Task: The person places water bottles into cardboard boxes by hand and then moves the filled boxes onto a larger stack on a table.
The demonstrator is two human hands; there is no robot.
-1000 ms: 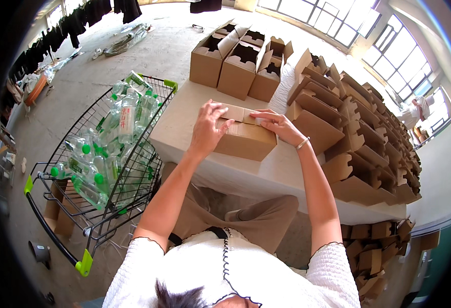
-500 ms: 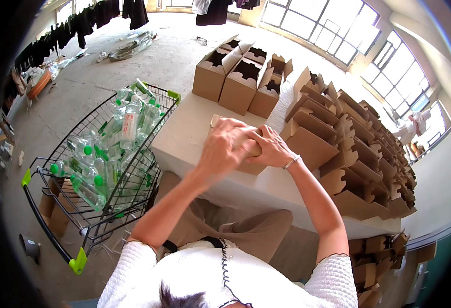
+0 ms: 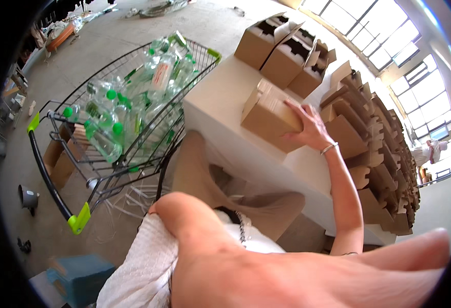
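A closed brown cardboard box (image 3: pixel 269 110) sits on the pale table. My right hand (image 3: pixel 310 124) grips its right end, with the fingers along the top and the thumb against the near side. Very close to the camera, my left hand (image 3: pixel 307 280) reaches across the lower edge toward the right. Its visible fingers are stretched out and apart, and nothing shows in them. Part of that hand runs out of the picture.
To the left stands a black wire shopping cart (image 3: pixel 153 149) full of clear bottles with green caps. Several open cartons (image 3: pixel 282 56) line the table's far side. More flapped cartons (image 3: pixel 379 149) are packed along the right. A blue box (image 3: pixel 81 277) lies at lower left.
My left hand has left the box and come up close to the camera, moving right. My right hand stays at the box, whose top now shows. The view has turned.
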